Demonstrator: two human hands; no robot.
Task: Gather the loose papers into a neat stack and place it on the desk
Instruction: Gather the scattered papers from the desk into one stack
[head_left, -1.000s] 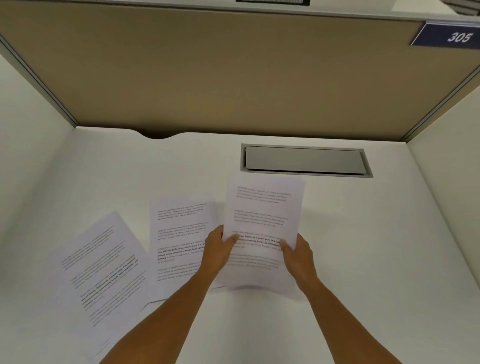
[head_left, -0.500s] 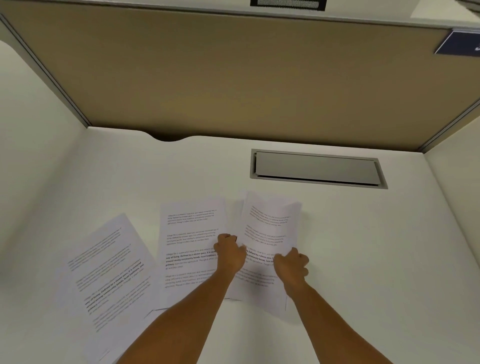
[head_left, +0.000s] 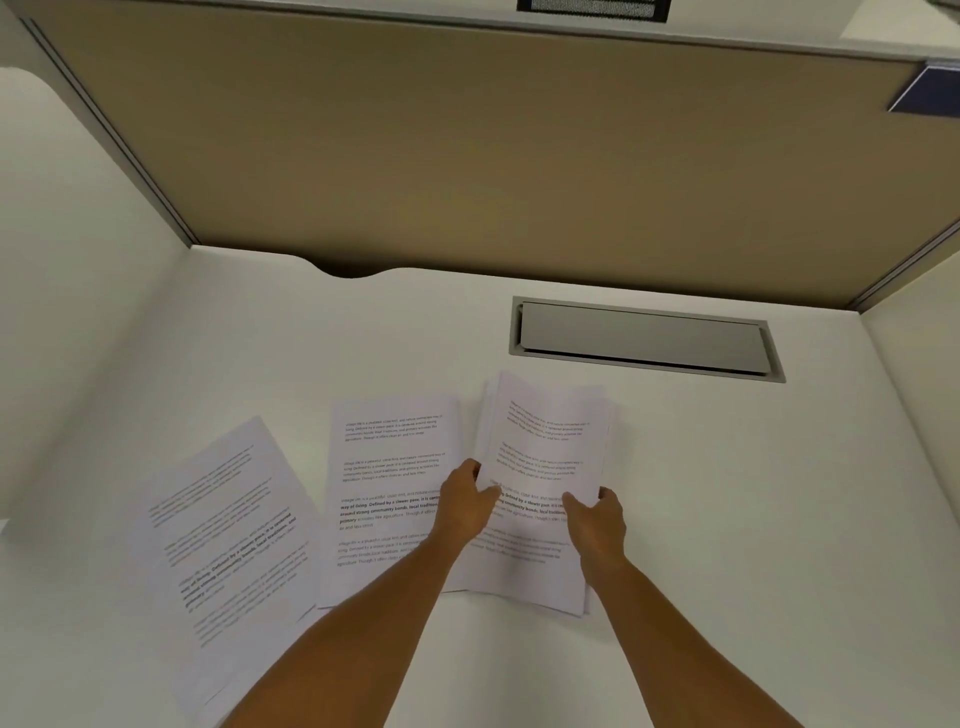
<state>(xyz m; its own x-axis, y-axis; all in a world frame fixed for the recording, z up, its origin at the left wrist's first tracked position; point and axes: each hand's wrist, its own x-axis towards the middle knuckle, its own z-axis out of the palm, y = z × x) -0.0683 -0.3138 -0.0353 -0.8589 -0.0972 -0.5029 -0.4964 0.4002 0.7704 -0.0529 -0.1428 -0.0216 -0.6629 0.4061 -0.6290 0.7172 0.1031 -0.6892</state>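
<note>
Two bare forearms reach in from the bottom edge toward the middle of the white desk (head_left: 727, 493). The left hand (head_left: 464, 501) grips the left edge of a small stack (head_left: 540, 467) of printed sheets, thumb on top and fingers curled under the edge. The right hand (head_left: 594, 519) pinches the stack's right edge the same way, thumb lying on the page. The stack's near end rests on the desk; its far end looks slightly raised and bowed, its sheets unevenly aligned. Just left, partly under the left arm, lies a loose sheet (head_left: 389, 467). Further left lies a tilted sheet (head_left: 223, 514), skewed, with another edge showing beneath it. Beyond the stack sits a grey hatch (head_left: 641, 338) in the desk, then the tan partition (head_left: 493, 156).
</note>
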